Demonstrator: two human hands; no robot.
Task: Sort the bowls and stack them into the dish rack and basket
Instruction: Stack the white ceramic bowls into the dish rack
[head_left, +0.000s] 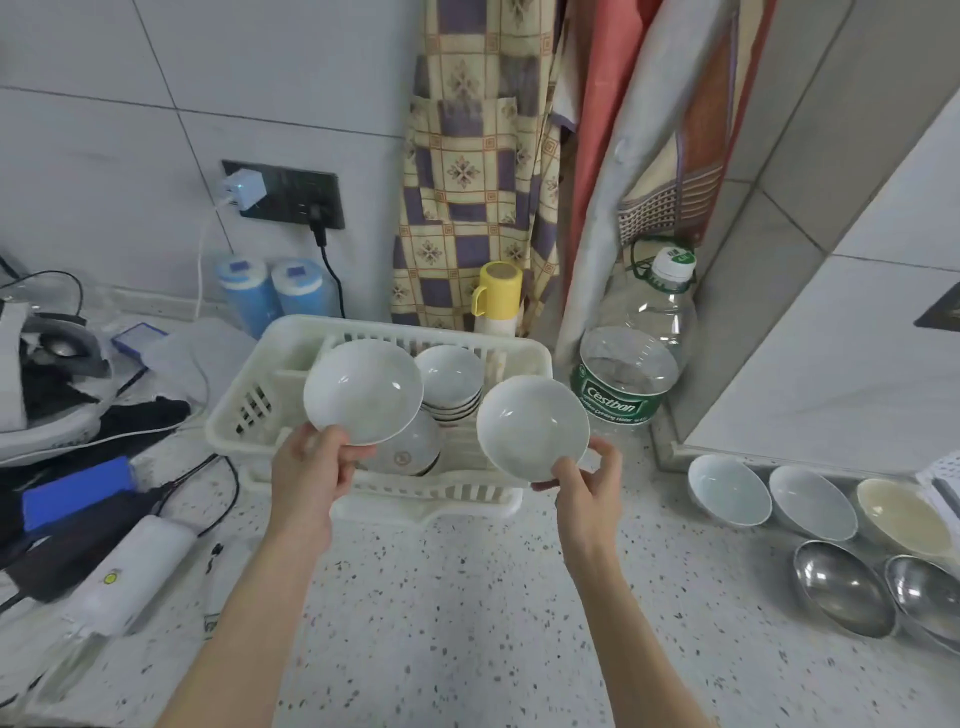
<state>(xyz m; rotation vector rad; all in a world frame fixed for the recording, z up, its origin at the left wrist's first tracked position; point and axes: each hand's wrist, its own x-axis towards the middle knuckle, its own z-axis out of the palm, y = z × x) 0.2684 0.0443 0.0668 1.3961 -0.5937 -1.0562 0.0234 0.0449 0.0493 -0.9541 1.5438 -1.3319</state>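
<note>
Tiled wall (104, 104), speckled counter (467, 623)

Even, soft white light is filling the scene, brightest toward 3 o'clock. Small glints are showing inside the two raised white bowls (362, 391) and sharper glare on the steel bowls (837, 592) at 4 o'clock. Shadows on the desk (467, 597) are staying faint. Wide-angle distortion is bending wall lines at the edges, and corners are looking slightly soft.
</note>
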